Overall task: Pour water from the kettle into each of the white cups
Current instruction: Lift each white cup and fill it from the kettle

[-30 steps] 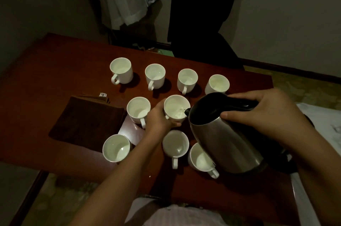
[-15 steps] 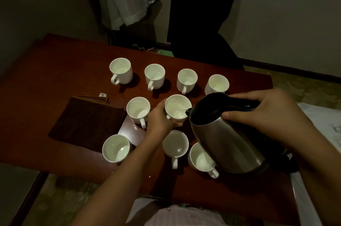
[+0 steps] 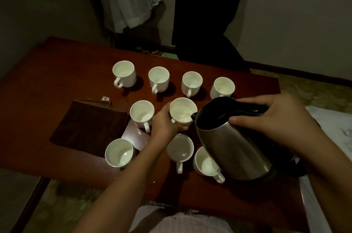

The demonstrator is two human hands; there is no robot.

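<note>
Stainless-steel kettle with black rim and handle (image 3: 231, 145) tilted left, spout over the rim of the middle-row white ceramic cup (image 3: 182, 111). Right hand (image 3: 274, 120) curled round the black handle, thumb on the steel wall. Left hand (image 3: 163, 125) wraps that cup's near side. Cup stands on the red-brown wooden table (image 3: 47, 84) among eight other white cups. Folded dark brown cloth (image 3: 89, 128) lies to the left, near the cups.

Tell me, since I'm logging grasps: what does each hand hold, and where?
Left hand holds the middle cup around its body; right hand grips the kettle by its black handle.
</note>
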